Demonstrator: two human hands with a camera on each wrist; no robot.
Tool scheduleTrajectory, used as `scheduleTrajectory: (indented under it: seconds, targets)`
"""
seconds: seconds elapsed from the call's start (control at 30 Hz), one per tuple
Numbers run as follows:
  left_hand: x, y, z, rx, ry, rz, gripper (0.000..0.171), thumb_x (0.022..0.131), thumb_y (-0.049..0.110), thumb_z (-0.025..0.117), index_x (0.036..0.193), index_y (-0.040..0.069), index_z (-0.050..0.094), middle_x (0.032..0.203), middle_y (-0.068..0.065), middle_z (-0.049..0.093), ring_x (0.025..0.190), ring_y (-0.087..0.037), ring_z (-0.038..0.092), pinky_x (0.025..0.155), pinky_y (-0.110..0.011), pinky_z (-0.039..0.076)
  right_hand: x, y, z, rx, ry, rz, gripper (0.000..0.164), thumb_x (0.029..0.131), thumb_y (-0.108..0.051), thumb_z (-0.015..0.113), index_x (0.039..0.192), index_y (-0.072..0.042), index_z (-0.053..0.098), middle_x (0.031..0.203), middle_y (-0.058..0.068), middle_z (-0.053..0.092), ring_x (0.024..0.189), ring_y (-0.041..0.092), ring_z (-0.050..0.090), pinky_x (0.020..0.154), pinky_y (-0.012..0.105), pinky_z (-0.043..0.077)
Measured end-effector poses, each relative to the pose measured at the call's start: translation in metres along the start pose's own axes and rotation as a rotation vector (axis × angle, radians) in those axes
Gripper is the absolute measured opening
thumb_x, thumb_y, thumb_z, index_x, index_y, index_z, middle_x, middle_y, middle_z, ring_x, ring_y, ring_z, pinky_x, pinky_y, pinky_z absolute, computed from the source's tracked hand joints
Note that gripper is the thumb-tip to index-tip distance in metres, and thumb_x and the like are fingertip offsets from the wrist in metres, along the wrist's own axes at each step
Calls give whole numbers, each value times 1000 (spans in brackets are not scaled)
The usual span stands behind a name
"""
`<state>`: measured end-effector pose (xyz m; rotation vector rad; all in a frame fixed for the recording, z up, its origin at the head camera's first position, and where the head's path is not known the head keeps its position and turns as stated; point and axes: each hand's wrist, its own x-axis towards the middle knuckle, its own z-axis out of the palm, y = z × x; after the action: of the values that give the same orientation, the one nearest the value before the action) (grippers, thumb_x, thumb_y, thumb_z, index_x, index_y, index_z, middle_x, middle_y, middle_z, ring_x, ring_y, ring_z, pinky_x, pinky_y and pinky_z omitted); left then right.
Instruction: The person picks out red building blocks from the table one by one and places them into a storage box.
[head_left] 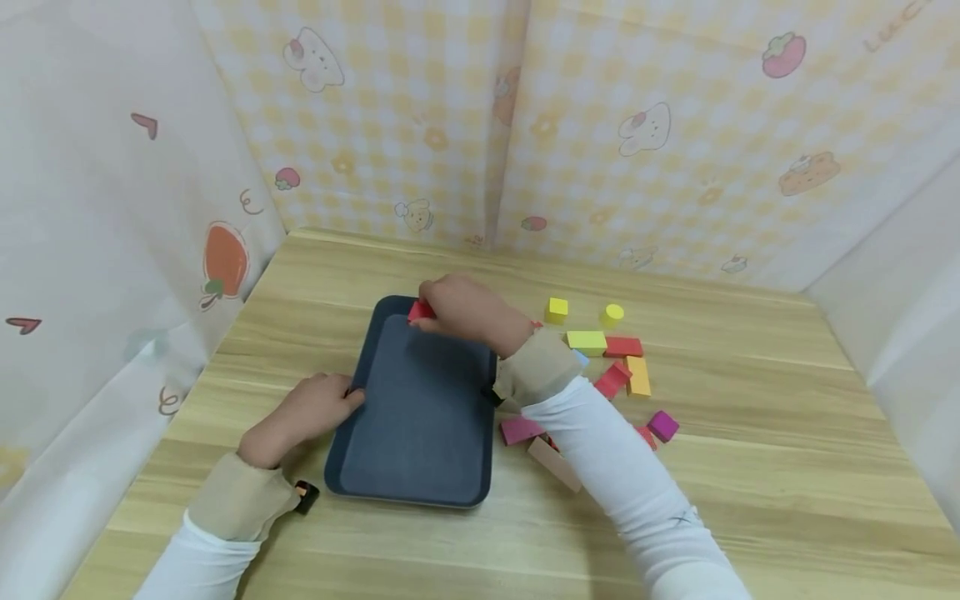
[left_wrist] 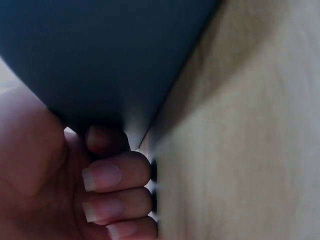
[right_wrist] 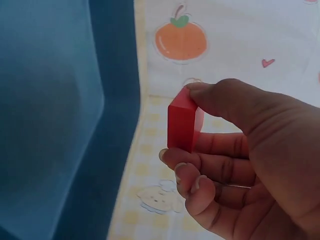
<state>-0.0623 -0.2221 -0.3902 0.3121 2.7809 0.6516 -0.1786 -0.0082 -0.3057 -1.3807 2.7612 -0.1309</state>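
A dark blue-grey rectangular tray (head_left: 416, 425) sits on the wooden table. My left hand (head_left: 309, 410) grips its left rim, thumb over the edge and the other fingers curled below, as the left wrist view shows against the tray's side (left_wrist: 110, 60). Over the tray's far end, my right hand (head_left: 472, 312) pinches a red block (head_left: 421, 311) between thumb and fingers. In the right wrist view this red block (right_wrist: 181, 125) is a small rectangular piece held up beside the tray wall (right_wrist: 117, 65). No blocks show inside the tray.
Right of the tray lie several loose blocks: a yellow cube (head_left: 557, 311), a yellow cylinder (head_left: 612, 315), a yellow-green block (head_left: 587, 342), an orange block (head_left: 637, 377) and a purple cube (head_left: 663, 426). My right forearm (head_left: 622, 467) covers part of them. Patterned curtains (head_left: 420, 108) surround the table.
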Motion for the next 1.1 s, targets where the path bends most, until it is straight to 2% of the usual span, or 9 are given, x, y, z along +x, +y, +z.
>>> scheduleTrajectory:
  seconds: [0.33,0.63,0.77,0.9,1.1]
  targets:
    - [2,-2,0,7,1,-12,33,94,22,42,63,12,49,56,-2,42,53,-17,39,52,-31,34,23,-11,21,-45,-39,48,31,90,-39,54,93,-9,59,76,1,56,66,13,50,59,25,41]
    - [2,1,-1,-4,-2,-11,34,94,21,42,61,13,45,55,-2,39,52,-17,38,51,-30,33,38,-17,36,7,-88,100,28,91,-39,52,88,-11,56,75,1,53,63,13,50,54,25,38]
    - [3,1,-1,-6,-6,-7,34,94,21,41,61,14,45,54,-1,39,51,-17,37,50,-30,32,42,-16,43,36,-91,139,27,91,-38,53,78,-14,53,71,-1,49,60,12,47,52,25,37]
    - [4,1,-1,-6,-1,1,34,94,20,41,60,14,43,53,-1,38,49,-16,35,49,-29,32,45,-15,50,65,-101,166,34,91,-35,53,66,-16,43,63,-3,37,53,10,37,49,25,32]
    - [2,2,0,-18,-2,-1,34,94,20,41,62,13,45,53,-1,39,48,-16,37,49,-30,33,46,-17,58,84,-126,166,40,92,-34,53,60,-17,36,59,-2,29,48,11,31,48,25,30]
